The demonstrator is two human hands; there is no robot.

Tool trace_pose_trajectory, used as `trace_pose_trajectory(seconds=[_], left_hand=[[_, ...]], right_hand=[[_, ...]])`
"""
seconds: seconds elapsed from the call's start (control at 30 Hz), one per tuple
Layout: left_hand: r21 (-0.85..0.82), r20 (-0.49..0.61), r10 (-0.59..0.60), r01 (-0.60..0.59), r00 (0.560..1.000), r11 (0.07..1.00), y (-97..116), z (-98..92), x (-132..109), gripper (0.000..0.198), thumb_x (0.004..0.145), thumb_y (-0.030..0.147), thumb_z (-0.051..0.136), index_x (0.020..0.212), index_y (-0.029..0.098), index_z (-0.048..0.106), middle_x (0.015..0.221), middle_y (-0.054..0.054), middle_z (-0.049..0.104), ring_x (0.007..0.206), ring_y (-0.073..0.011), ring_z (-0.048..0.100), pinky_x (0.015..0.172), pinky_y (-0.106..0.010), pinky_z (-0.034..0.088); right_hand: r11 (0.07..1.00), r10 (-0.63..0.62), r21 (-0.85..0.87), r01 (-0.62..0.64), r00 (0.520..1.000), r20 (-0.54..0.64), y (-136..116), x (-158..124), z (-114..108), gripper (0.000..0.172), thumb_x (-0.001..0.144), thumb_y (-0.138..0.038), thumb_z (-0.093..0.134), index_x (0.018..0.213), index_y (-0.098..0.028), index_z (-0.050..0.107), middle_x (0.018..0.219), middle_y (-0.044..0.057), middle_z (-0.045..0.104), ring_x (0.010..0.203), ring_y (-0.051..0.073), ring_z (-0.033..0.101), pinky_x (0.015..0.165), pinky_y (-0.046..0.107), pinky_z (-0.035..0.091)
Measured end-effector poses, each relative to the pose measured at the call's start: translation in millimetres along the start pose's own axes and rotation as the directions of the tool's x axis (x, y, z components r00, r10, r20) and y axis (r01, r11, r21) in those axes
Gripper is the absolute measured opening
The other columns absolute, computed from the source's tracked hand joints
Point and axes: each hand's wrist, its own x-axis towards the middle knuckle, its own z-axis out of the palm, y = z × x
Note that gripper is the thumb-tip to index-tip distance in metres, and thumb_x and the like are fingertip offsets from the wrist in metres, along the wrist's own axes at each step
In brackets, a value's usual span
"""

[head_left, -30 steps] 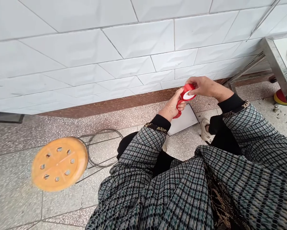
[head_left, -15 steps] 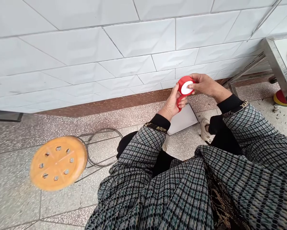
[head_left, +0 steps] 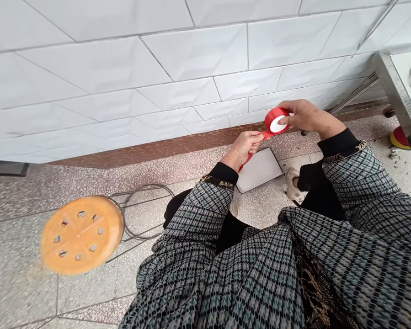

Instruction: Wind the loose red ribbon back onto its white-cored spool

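A roll of red tape with a white core is gripped by my right hand, thumb over the core and fingers around the far side. From the roll a strip of red tape runs down to the left. My left hand pinches that strip, and its loose end hangs below the fingers. Under my hands, on the floor, lies a white rectangular board with a dark edge.
An orange round stool with holes in its seat and thin metal legs stands at the left. White wall tiles rise in front. A metal-framed table is at the right, with a red and yellow object beneath it.
My hands have moved apart, the right one carrying the roll to the right and the left one shifting left and down. A longer stretch of tape shows between them.
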Motion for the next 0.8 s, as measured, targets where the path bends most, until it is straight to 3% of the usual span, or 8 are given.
trace_pose_trajectory(seconds=[0.2, 0.43, 0.53, 0.67, 0.8], left_hand=[[-0.067, -0.053, -0.077, 0.074, 0.996, 0.995, 0, 3.5, 2, 0.042, 0.095, 0.005, 0.070, 0.062, 0.018, 0.048, 0.053, 0.010, 0.028, 0.043, -0.0015, 0.017, 0.042, -0.015, 0.012], [-0.064, -0.113, -0.219, 0.212, 0.969, 0.975, -6, 4.3, 7, 0.046, 0.102, 0.008, 0.058, 0.059, 0.019, 0.044, 0.050, 0.009, 0.029, 0.038, -0.0009, 0.019, 0.040, -0.015, 0.012], [-0.090, -0.119, -0.266, 0.256, 0.957, 0.962, -8, 2.8, 10, 0.046, 0.106, 0.022, 0.062, 0.062, 0.019, 0.046, 0.050, 0.009, 0.030, 0.037, -0.0011, 0.018, 0.039, -0.016, 0.010], [-0.076, -0.044, -0.269, 0.266, 0.962, 0.961, -10, 1.0, 12, 0.055, 0.104, 0.058, 0.070, 0.069, 0.020, 0.054, 0.053, 0.009, 0.032, 0.039, -0.0021, 0.016, 0.040, -0.019, 0.005], [0.006, -0.020, -0.189, 0.189, 0.982, 0.982, -16, 0.1, 13, 0.063, 0.096, 0.066, 0.079, 0.066, 0.022, 0.045, 0.054, 0.010, 0.029, 0.043, -0.0033, 0.015, 0.044, -0.022, 0.003]], right_hand=[[0.947, -0.050, -0.312, 0.079, 0.994, 0.101, 2, 6, 7, 0.010, 0.089, -0.021, 0.079, 0.097, -0.023, 0.073, 0.086, 0.005, 0.072, 0.093, 0.026, 0.066, 0.084, 0.040, 0.047], [0.848, -0.074, -0.502, 0.169, 0.976, 0.204, -4, 5, 20, 0.007, 0.096, -0.022, 0.076, 0.102, -0.023, 0.076, 0.101, 0.010, 0.079, 0.097, 0.030, 0.069, 0.084, 0.041, 0.046], [0.807, -0.078, -0.556, 0.199, 0.969, 0.233, -6, 4, 27, 0.011, 0.098, -0.019, 0.075, 0.108, -0.022, 0.078, 0.106, 0.013, 0.081, 0.101, 0.032, 0.072, 0.084, 0.042, 0.046], [0.733, -0.074, -0.647, 0.210, 0.970, 0.232, -10, 2, 37, 0.017, 0.098, -0.016, 0.076, 0.113, -0.022, 0.080, 0.113, 0.016, 0.083, 0.106, 0.035, 0.074, 0.082, 0.043, 0.048], [0.623, -0.057, -0.751, 0.218, 0.970, 0.235, -21, -3, 45, 0.021, 0.101, -0.015, 0.074, 0.122, -0.018, 0.078, 0.119, 0.019, 0.083, 0.109, 0.035, 0.077, 0.083, 0.041, 0.050]])
